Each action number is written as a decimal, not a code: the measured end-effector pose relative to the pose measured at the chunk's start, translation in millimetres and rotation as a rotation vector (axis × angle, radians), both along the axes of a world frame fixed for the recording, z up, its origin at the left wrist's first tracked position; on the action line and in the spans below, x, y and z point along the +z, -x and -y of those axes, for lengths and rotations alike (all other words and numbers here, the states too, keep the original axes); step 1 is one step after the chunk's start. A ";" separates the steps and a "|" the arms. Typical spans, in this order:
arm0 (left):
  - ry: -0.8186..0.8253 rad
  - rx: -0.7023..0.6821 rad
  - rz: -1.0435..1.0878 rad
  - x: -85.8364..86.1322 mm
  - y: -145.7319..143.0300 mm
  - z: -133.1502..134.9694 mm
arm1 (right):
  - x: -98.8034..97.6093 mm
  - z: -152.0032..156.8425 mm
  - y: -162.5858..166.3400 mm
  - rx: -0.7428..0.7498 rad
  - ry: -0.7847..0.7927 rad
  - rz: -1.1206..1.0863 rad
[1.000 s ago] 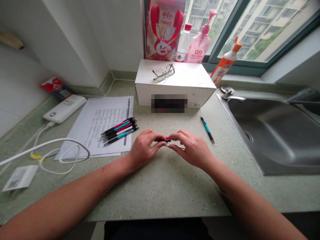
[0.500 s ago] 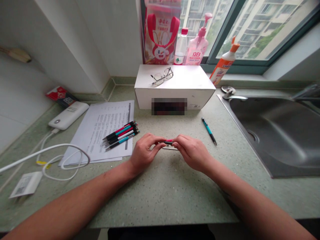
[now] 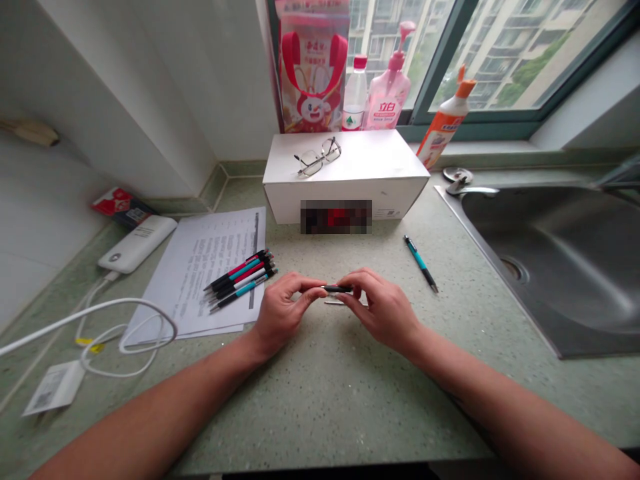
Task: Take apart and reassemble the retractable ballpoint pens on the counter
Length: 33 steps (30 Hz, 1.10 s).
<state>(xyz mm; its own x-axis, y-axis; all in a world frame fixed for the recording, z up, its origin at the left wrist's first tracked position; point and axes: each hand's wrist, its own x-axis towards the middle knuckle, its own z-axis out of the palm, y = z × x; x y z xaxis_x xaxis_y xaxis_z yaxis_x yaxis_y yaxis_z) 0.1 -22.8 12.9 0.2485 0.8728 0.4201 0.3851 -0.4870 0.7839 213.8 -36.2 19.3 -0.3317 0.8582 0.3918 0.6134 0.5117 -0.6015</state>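
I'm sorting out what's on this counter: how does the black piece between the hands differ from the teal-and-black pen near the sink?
The black piece is held at the fingertips of the left hand and right hand; the teal-and-black pen lies untouched on the counter. The black piece sits nearly level across the view, while the teal-and-black pen slants. Both are slim and partly black.

"立白" on pink pump bottle, printed paper too small to read
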 end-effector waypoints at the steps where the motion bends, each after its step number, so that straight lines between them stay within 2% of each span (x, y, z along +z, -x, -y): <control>1: -0.003 0.001 -0.004 0.0 0.0 0.0 | 0.5 0.4 0.3 -0.006 0.017 0.018; 5: -0.019 -0.002 -0.026 -0.3 0.0 -0.2 | 0.0 0.9 0.7 -0.008 0.047 0.093; 9: -0.024 0.005 -0.020 -1.7 0.3 -0.4 | -1.8 0.9 1.1 -0.026 0.010 0.044; 14: -0.043 -0.017 -0.015 -2.6 0.0 -1.1 | -2.0 1.2 2.2 -0.001 0.060 0.060; 33: -0.080 -0.041 -0.031 -3.8 -0.8 0.2 | -4.2 0.4 3.5 0.040 -0.016 0.053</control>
